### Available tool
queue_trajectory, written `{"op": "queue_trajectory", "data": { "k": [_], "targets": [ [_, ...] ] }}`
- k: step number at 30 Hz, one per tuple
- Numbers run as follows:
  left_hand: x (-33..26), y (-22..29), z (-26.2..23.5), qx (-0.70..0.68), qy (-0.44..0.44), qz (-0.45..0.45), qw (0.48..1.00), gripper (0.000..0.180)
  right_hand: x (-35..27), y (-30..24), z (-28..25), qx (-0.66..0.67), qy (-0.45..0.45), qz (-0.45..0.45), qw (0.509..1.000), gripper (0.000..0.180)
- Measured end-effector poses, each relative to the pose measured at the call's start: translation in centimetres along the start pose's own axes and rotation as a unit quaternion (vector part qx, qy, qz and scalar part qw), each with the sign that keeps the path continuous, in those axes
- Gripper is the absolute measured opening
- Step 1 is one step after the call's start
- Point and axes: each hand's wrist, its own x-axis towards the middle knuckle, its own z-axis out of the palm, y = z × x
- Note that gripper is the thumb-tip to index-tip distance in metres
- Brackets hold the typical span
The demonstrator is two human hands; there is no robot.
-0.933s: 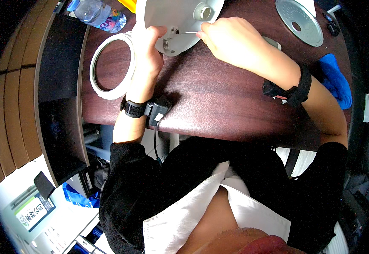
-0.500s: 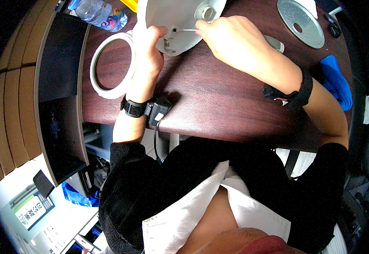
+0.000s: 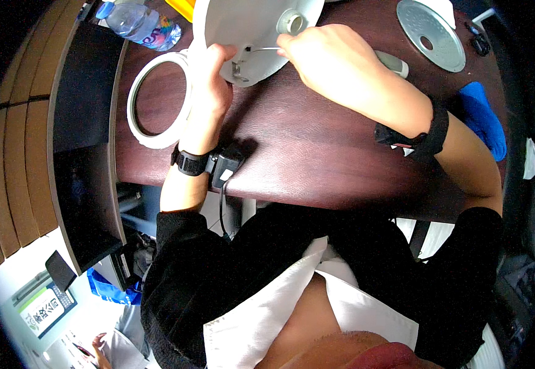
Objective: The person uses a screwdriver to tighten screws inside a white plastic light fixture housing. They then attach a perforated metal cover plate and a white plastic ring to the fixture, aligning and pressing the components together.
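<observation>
A white round appliance lid (image 3: 243, 27) lies at the far edge of the dark wooden table (image 3: 316, 154). My left hand (image 3: 209, 92) grips its near rim, thumb on the lid. In my right hand (image 3: 335, 58) is a thin metal tool (image 3: 261, 48), its tip pointing left at a small bracket on the lid. A white port on the lid sits just above my right fingers.
A white ring (image 3: 153, 101) lies flat left of my left hand. A perforated metal disc (image 3: 430, 34) rests at the far right, a blue cloth (image 3: 482, 120) at the right edge, a plastic bottle (image 3: 138, 24) at the far left. A dark shelf (image 3: 80, 123) runs along the left.
The right hand has shifted slightly with the thin tool, now pointing at the bracket on the lid. The left hand keeps its grip.
</observation>
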Motion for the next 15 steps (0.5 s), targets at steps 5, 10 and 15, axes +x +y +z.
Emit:
{"op": "queue_trajectory", "data": {
  "k": [5, 10, 15],
  "targets": [
    [0.1, 1.5, 0.5, -0.223, 0.063, -0.254, 0.939, 0.008, 0.3, -0.6, -1.1, -0.051, -0.001, -0.015, 0.999, 0.013],
    [0.5, 2.4, 1.0, -0.302, 0.113, -0.337, 0.884, 0.013, 0.7, 0.9, 0.6, 0.114, -0.024, 0.026, 0.993, 0.023],
    [0.9, 3.4, 1.3, -0.322, 0.103, -0.321, 0.884, 0.012, 0.6, 1.3, 2.4, 0.386, -0.166, 0.17, 0.891, 0.027]
  ]
}}
